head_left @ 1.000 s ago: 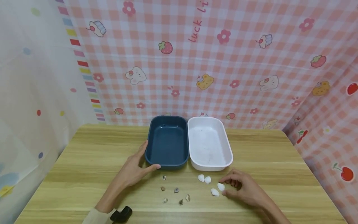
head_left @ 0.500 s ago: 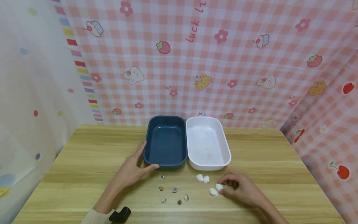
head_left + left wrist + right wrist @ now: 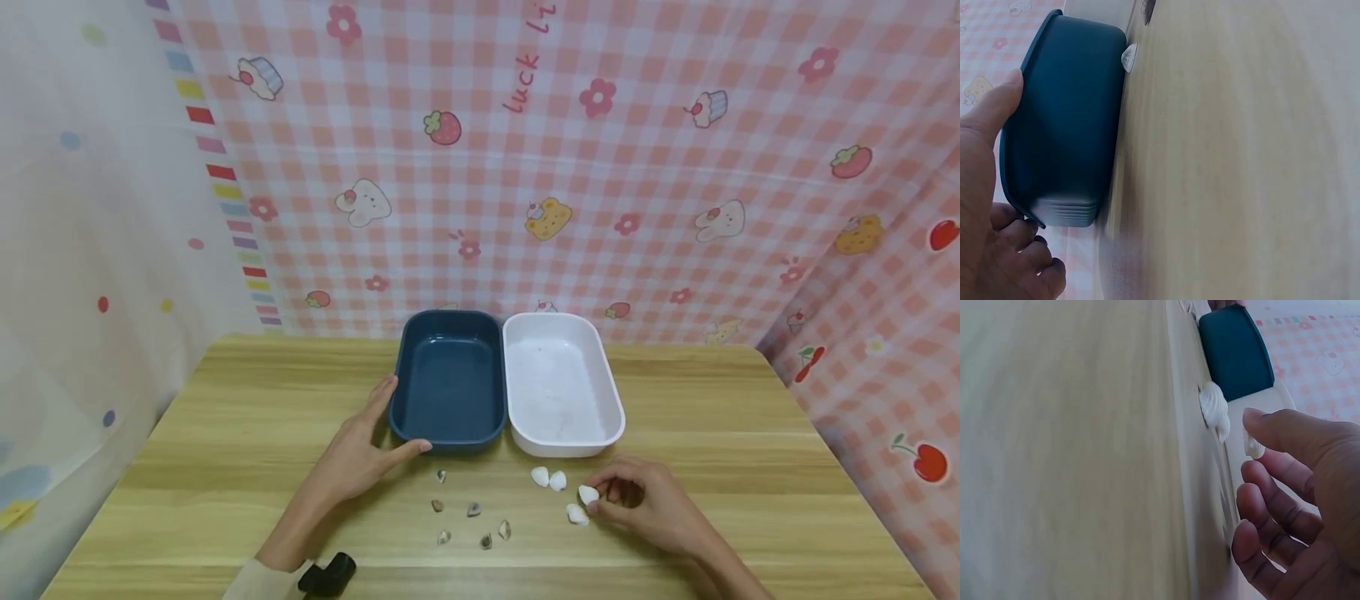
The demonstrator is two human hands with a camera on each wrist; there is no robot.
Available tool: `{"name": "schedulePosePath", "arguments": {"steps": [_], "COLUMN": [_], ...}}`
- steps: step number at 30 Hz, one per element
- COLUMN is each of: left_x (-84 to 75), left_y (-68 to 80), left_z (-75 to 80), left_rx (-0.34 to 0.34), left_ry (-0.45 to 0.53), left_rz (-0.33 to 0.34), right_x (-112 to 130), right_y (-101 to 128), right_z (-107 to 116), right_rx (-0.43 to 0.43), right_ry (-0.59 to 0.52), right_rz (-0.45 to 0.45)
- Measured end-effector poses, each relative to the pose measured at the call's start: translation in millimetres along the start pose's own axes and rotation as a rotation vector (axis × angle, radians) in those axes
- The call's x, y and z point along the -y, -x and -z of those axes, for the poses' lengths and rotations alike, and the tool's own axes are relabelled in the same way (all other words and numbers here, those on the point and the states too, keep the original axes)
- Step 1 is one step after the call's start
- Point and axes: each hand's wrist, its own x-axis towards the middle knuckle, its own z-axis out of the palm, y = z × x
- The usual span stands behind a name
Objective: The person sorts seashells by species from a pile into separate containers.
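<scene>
My right hand (image 3: 656, 508) pinches a white seashell (image 3: 588, 495) between thumb and fingertips; the right wrist view shows this shell (image 3: 1253, 445) raised off the wood. Just beside it lies another white shell (image 3: 577, 514), with two more white shells (image 3: 540, 477) side by side near the white dish (image 3: 570, 451). My left hand (image 3: 352, 458) grips the near left corner of a dark blue dish (image 3: 448, 444), thumb on the near rim and fingers along the left side. In the left wrist view, the fingers (image 3: 1035, 256) are curled by the rim of that dish (image 3: 1066, 119).
Several small brownish and grey shells (image 3: 473, 509) lie scattered on the wooden table (image 3: 225, 467) in front of the blue dish. Both dishes stand touching, near the table's back edge. A checked pink cloth (image 3: 480, 167) hangs behind. A black object (image 3: 327, 575) sits at the left wrist.
The right hand has closed its fingertips on the white shell and raised it slightly, shifting it a little left. The left hand stays on the blue dish.
</scene>
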Motion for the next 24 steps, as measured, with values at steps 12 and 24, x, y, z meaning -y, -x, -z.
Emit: {"name": "schedulePosePath", "arguments": {"steps": [12, 24], "left_x": [-1.0, -0.3], "left_y": [0.2, 0.8], "left_z": [-0.3, 0.1], "left_rx": [-0.002, -0.006], "left_ry": [0.005, -0.016], "left_rz": [0.005, 0.000], "right_x": [18.5, 45.8], "right_y": [-15.1, -32.7], "right_z": [-5.5, -8.2], "right_rx": [0.006, -0.005], "right_ry": [-0.029, -0.075], "right_rz": [0.024, 0.136]}}
